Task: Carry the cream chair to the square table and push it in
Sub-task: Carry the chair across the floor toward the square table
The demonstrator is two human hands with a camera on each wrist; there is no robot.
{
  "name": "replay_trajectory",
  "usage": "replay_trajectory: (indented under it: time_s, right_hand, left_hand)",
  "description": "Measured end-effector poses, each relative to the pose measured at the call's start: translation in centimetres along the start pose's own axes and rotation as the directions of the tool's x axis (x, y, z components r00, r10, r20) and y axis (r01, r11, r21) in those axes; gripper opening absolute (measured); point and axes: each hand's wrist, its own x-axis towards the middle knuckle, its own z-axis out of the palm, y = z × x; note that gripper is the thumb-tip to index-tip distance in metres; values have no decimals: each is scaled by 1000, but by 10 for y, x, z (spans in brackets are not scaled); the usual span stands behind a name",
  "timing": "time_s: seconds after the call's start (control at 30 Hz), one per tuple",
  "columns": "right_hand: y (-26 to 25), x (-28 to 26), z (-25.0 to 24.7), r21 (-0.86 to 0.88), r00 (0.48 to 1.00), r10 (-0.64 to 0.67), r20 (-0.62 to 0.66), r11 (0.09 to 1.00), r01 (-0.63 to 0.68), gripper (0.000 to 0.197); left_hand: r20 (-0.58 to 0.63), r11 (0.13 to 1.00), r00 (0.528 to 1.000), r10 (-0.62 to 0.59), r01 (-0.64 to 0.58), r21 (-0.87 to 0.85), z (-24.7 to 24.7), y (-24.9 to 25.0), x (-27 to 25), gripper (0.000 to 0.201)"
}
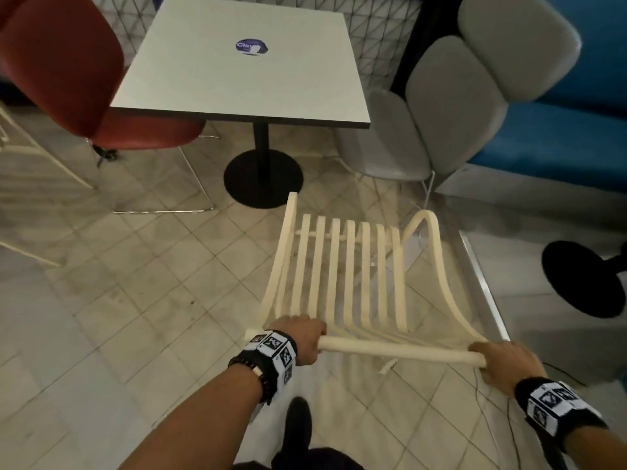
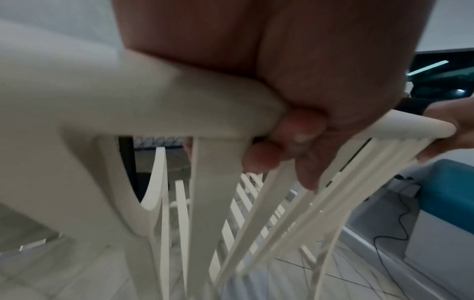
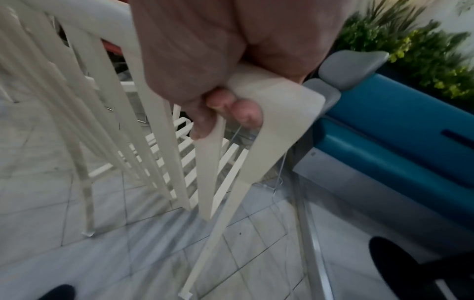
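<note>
The cream chair (image 1: 349, 276) with a slatted seat and back sits in front of me, its seat pointing toward the square table (image 1: 237, 62). My left hand (image 1: 298, 337) grips the left end of the chair's top rail (image 1: 397, 349); my right hand (image 1: 502, 361) grips its right end. In the left wrist view my fingers (image 2: 290, 138) curl under the rail (image 2: 153, 105). Curled fingers (image 3: 231, 109) show round the rail corner (image 3: 277, 95) in the right wrist view. The table stands on a black post with a round base (image 1: 263, 178), a short way beyond the chair's front.
A red chair (image 1: 68, 69) stands at the table's left side and a grey padded chair (image 1: 451, 106) at its right. A blue bench (image 1: 559, 137) runs along the right. Another black round base (image 1: 587, 279) sits on the right floor. My shoe (image 1: 298, 425) is below the chair.
</note>
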Motion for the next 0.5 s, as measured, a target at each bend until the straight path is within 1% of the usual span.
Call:
replay_trajectory:
  time_s: [0.1, 0.17, 0.23, 0.33, 0.4, 0.5]
  right_hand:
    - [-12, -4, 14, 29, 1000, -23, -17, 999, 24, 37]
    - [-24, -4, 18, 8, 997, -45, -63, 999, 46, 35]
    - [-37, -5, 17, -4, 994, -71, -79, 997, 71, 33]
    - [-62, -1, 10, -16, 982, -130, -137, 992, 129, 26]
    - [-79, 6, 8, -9, 972, -166, -169, 986, 167, 27]
    - [-100, 19, 0, 10, 955, -210, -207, 976, 217, 26]
  left_hand:
    - [17, 1000, 1000, -19, 19, 25, -6, -15, -2, 35]
    - [50, 999, 998, -49, 48, 10, -3, -27, -7, 37]
    - [73, 996, 993, -88, 89, -20, 0, -40, -15, 39]
    - [70, 991, 990, -126, 128, -32, 1, -63, -31, 40]
    - [60, 987, 987, -148, 151, -51, 1, -80, -44, 40]
    - [55, 970, 973, -226, 230, -77, 4, -100, -61, 43]
